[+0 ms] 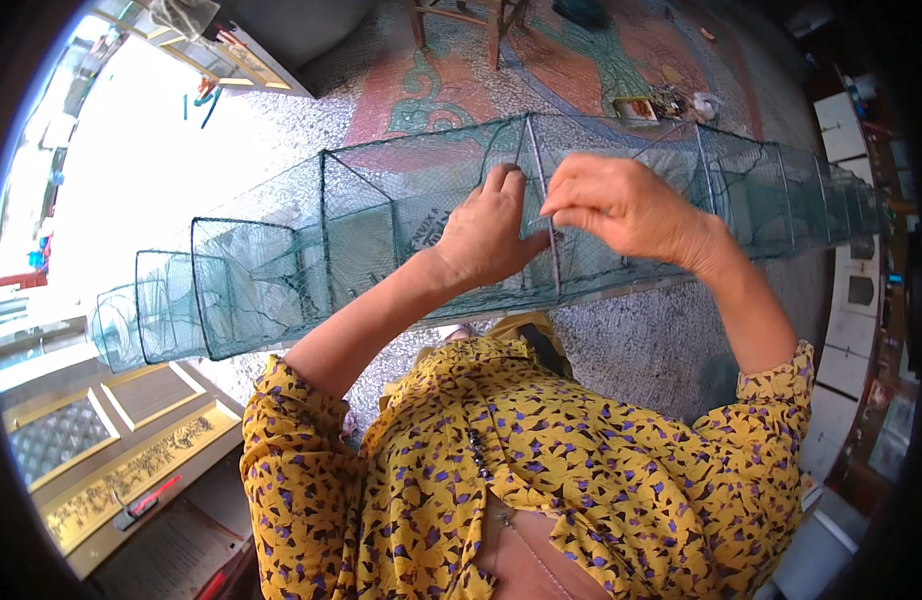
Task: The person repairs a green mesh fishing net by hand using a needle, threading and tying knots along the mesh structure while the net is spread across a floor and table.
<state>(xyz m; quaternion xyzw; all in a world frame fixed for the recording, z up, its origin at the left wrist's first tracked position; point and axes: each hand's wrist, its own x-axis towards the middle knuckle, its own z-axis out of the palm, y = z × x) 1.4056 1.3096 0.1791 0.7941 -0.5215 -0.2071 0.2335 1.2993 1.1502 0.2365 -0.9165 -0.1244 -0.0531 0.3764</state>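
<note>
A long folding fish trap of green mesh point(431, 230) stretches across in front of me on rectangular wire frames. My left hand point(486, 228) lies against its netting, fingers bent at the tips and thumb spread toward a pale frame bar point(543, 190). Just right of that bar, my right hand point(621, 205) is closed in a pinch, thumb against the fingers. Whatever it holds is too small or too hidden to make out. Pale sheet material point(361, 236) with dark print shows through the mesh near my left hand.
Beyond the trap, a wooden stool point(461, 18) stands on a patterned floor point(421, 90). A small tray point(636, 110) and loose litter lie at the far right. White cabinets point(841, 330) line the right side. Yellow-framed panels point(141, 475) are at the lower left, with a red-handled tool point(146, 502).
</note>
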